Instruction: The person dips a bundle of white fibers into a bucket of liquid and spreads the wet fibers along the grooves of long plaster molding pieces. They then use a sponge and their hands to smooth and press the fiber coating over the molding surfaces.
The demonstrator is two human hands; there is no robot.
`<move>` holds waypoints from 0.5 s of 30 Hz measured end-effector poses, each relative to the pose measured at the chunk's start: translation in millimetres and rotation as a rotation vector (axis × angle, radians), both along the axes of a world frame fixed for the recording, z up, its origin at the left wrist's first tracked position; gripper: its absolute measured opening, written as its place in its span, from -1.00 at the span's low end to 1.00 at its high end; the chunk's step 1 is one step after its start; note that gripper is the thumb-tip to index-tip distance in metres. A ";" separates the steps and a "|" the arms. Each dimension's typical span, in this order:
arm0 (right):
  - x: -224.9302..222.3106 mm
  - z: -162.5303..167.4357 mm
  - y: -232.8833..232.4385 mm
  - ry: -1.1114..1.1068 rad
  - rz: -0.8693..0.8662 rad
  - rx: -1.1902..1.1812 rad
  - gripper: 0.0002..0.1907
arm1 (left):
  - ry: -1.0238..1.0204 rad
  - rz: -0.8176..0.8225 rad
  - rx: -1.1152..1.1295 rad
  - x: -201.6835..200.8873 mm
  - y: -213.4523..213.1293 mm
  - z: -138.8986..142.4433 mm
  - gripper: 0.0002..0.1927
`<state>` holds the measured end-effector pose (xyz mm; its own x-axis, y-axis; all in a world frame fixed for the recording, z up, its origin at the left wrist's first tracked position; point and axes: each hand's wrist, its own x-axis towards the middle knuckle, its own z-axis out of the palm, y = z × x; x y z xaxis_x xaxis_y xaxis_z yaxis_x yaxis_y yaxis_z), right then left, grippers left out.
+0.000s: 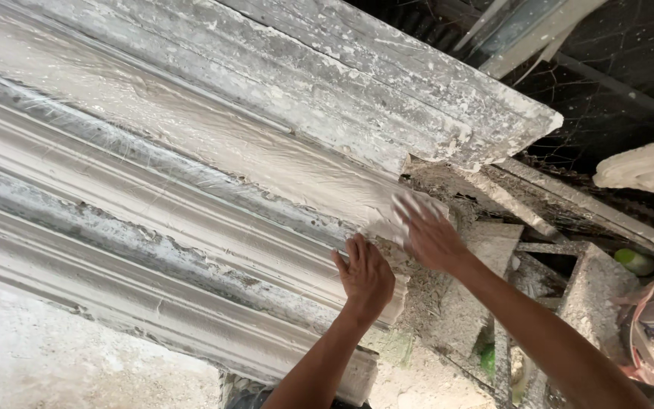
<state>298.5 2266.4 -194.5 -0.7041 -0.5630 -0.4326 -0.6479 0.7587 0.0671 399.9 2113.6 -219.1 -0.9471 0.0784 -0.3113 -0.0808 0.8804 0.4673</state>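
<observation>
The left hand (366, 276) is lying flat, fingers open, against the end of a long white plaster moulding (191, 204) stretching away to the left. The right hand (427, 233), blurred and open with fingers spread, is pressing on the same end, just beside a rough plaster-caked frame (592, 291).

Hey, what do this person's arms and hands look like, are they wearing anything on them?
Both forearms are bare: no sleeves, gloves, watch or bands show. The left hand looks dusted with pale plaster powder. The right hand has blurred fingers, so rings cannot be told.
</observation>
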 end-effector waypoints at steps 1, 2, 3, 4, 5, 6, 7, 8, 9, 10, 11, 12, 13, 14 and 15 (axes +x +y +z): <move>4.8 -3.2 -0.3 -0.040 0.006 0.109 -0.10 | 0.049 0.026 -0.004 -0.9 -1.2 -0.3 -0.50; 8.6 -7.4 -3.0 -0.081 0.010 0.216 -0.06 | 0.065 0.057 -0.006 -2.0 -2.7 -1.1 -0.49; 9.1 -11.6 -7.2 -0.117 0.011 0.322 -0.03 | 0.084 0.086 -0.009 -3.6 -4.4 -2.5 -0.48; 7.1 -16.0 -13.0 -0.056 0.015 0.239 -0.03 | 0.107 0.117 -0.014 -5.1 -5.8 -4.4 -0.48; 4.3 -20.4 -20.3 0.003 0.019 0.155 -0.04 | 0.016 0.118 0.014 -6.7 -8.0 -7.0 -0.49; 1.2 -23.5 -26.9 0.061 0.021 0.070 -0.04 | -0.076 0.119 0.041 -8.8 -10.1 -9.9 -0.51; -2.5 -25.4 -32.7 0.048 0.061 0.098 -0.03 | -0.167 0.122 0.067 -10.1 -12.2 -12.8 -0.52; -7.2 -26.5 -38.7 0.035 0.102 0.125 -0.03 | -0.092 0.150 0.073 -11.8 -14.5 -15.3 -0.49; -10.1 -26.7 -44.2 0.019 0.140 0.151 -0.02 | -0.021 0.173 0.078 -13.2 -16.8 -17.1 -0.47; -12.3 -26.4 -49.2 0.018 0.157 0.163 -0.05 | 0.052 0.195 0.086 -14.6 -19.7 -18.0 -0.44; -15.4 -26.3 -55.2 0.022 0.179 0.175 -0.07 | 0.025 0.184 0.048 -16.5 -23.2 -17.7 -0.44; -17.9 -26.3 -61.2 0.028 0.199 0.185 -0.09 | 0.001 0.169 0.010 -18.6 -28.2 -16.3 -0.45; -20.3 -27.3 -68.8 0.042 0.204 0.129 -0.13 | -0.023 0.151 -0.029 -21.0 -34.0 -13.7 -0.45; -24.2 -29.5 -78.3 0.060 0.211 0.072 -0.17 | 0.035 0.183 -0.023 -24.3 -41.1 -10.3 -0.48; -28.1 -31.9 -87.0 0.076 0.220 0.016 -0.20 | 0.093 0.215 -0.016 -28.0 -50.8 -6.4 -0.50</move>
